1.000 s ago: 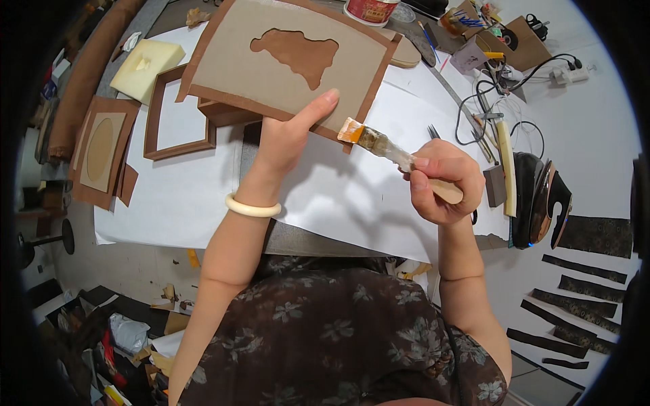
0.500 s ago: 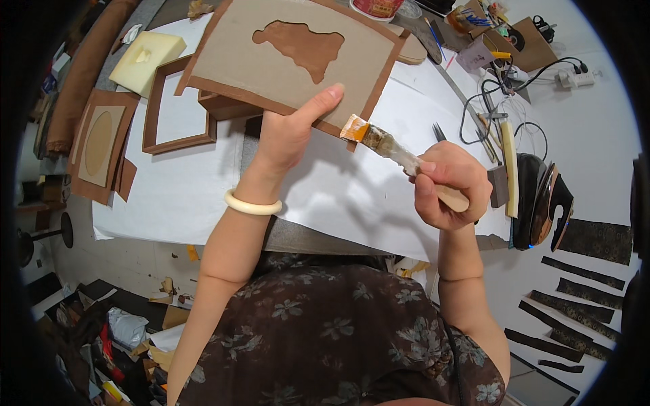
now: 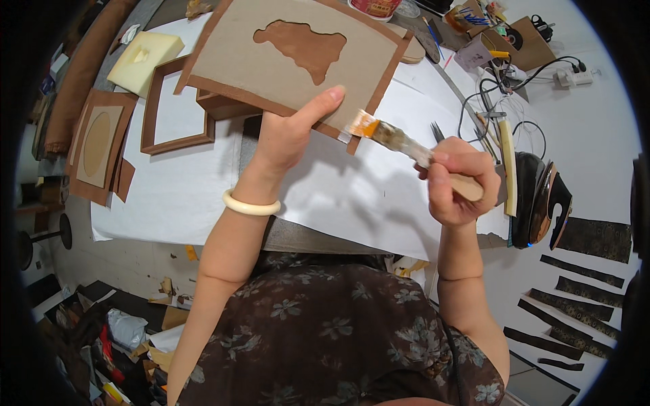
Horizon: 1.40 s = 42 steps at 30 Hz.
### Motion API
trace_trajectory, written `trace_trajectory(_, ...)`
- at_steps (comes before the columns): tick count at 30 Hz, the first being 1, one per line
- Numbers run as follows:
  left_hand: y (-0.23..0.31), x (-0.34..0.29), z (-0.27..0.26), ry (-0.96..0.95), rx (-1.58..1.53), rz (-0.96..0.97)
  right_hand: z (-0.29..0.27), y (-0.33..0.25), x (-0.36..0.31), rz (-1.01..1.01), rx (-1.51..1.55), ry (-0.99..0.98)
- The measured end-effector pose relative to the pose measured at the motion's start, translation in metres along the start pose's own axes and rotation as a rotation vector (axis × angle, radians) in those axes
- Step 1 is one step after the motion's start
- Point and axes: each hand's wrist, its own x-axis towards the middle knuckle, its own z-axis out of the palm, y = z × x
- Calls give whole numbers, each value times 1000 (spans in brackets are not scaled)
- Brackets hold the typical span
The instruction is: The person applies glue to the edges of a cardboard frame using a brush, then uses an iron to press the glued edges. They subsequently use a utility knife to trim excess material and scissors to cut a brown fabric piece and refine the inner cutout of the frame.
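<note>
My left hand (image 3: 290, 132) grips the near edge of a beige board panel (image 3: 223, 57) bordered with brown leather, thumb on top and fingers hidden beneath. An irregular cut-out in the panel shows a brown leather surface (image 3: 305, 47). The panel is held tilted above the table. In my right hand (image 3: 464, 179) is a flat glue brush (image 3: 399, 142), its wooden handle pinched between thumb and fingers. Its orange-and-white tip lies at the panel's near right corner, where a small whitish patch shows on the brown border.
A brown open box frame (image 3: 145, 115) and a cream foam block (image 3: 139, 64) sit left, beside a panel with an oval (image 3: 98, 145). White paper (image 3: 325, 196) covers the table. A red-and-white tub (image 3: 376, 7) stands behind. Cables, tools and an iron-like object (image 3: 558, 203) are at right.
My right hand has moved slightly right, and the brush has shifted and turned a little. A whitish patch now shows at the panel's corner. My left hand and the panel are nearly still.
</note>
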Motion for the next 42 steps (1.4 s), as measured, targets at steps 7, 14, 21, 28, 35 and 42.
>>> trace_trajectory(7, 1, -1, 1, -35, 24, -5, -2, 2, -1, 91, -1, 77)
trace_trajectory(14, 5, -2, 2, -66, 27, -35, -5, 1, 2, 57, 75, 110)
trace_trajectory(21, 4, -5, 0, -81, 6, -79, -12, 2, 5, 119, 76, 144)
trace_trajectory(28, 8, -7, 4, -76, -34, -89, -14, 1, 9, 85, 122, 246)
trace_trajectory(35, 8, -8, 6, -78, -5, -65, -14, 3, 16, 30, 58, 330)
trace_trajectory(42, 8, -9, 4, -99, -18, -92, -23, 8, 19, 68, -33, 268)
